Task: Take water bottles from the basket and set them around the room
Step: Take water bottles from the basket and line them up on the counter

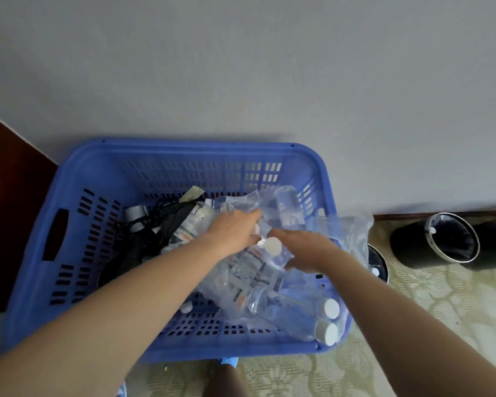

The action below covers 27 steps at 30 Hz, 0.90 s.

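Observation:
A blue plastic basket (69,181) stands on the floor against the wall. Inside lie several clear water bottles with white caps, some still in torn clear plastic wrap (344,227). My left hand (235,230) reaches into the wrap and grips the top of a bottle; its fingertips are partly hidden. My right hand (307,247) curls round a white-capped bottle (271,249) in the middle of the pack. Two loose bottles (295,313) lie at the basket's near right corner, caps toward the rim.
Black cables and a dark object (146,227) fill the basket's left half. Black cylindrical bins (441,242) stand on the patterned floor to the right, by the baseboard. A dark wooden panel (9,196) borders the left.

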Each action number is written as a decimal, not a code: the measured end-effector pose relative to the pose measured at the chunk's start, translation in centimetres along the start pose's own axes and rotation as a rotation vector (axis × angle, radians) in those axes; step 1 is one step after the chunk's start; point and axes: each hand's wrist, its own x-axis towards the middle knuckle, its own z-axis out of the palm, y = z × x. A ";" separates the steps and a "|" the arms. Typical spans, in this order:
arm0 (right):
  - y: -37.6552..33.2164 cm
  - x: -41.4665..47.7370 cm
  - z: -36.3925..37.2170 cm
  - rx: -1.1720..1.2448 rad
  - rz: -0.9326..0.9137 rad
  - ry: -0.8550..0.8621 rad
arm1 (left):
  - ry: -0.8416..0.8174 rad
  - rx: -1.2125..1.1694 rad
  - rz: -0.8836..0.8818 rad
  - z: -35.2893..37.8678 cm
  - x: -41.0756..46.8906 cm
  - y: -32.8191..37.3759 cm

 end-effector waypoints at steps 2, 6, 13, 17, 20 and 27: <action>-0.6 -1.2 -3.0 0.069 -0.019 0.010 | 0.058 -0.032 0.050 -3.7 -1.1 -0.5; -3.9 -3.5 -11.1 0.195 -0.039 0.102 | 0.221 -0.099 0.024 -11.8 -5.2 -2.5; -17.2 -8.6 -29.2 0.287 -0.240 0.477 | 0.548 -0.065 -0.018 -28.7 -18.2 -7.6; -26.9 -11.7 -35.6 0.499 -0.430 0.609 | 0.846 -0.054 -0.158 -38.5 -28.4 -10.3; -33.9 -12.9 -38.6 0.606 -0.563 0.707 | 1.011 0.008 -0.242 -44.2 -35.9 -12.0; -48.6 -12.0 -41.3 0.788 -0.710 0.845 | 1.117 0.116 -0.463 -49.3 -47.9 -17.5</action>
